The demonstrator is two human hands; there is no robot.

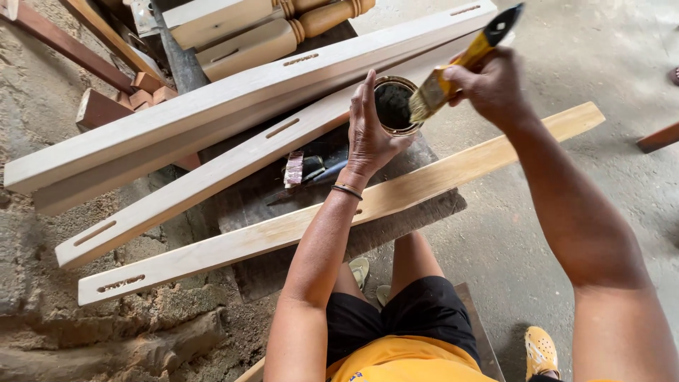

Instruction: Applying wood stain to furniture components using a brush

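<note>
Steadying one tin (pixel 394 106) with open left hand (pixel 369 138), right hand (pixel 493 86) gripping one brush (pixel 453 71) (three slotted boards (pixel 233 106))

A dark, weathered wooden board serves as the table (pixel 396 230), set low over a floor of rough stone and sawdust (pixel 106 325) to its left and smooth grey concrete floor (pixel 566 64) to its right. A long pale planed wooden slat with a slot near its end (pixel 233 244) lies slantwise across the table's near part. Above that slat lies a second pale slotted slat (pixel 212 173), and beyond it a thicker pale beam (pixel 212 110). Between the two slats, on the table, lies a small dark-handled tool (pixel 305 170). At the table's far edge stands a round metal tin of dark liquid (pixel 394 106).
</note>
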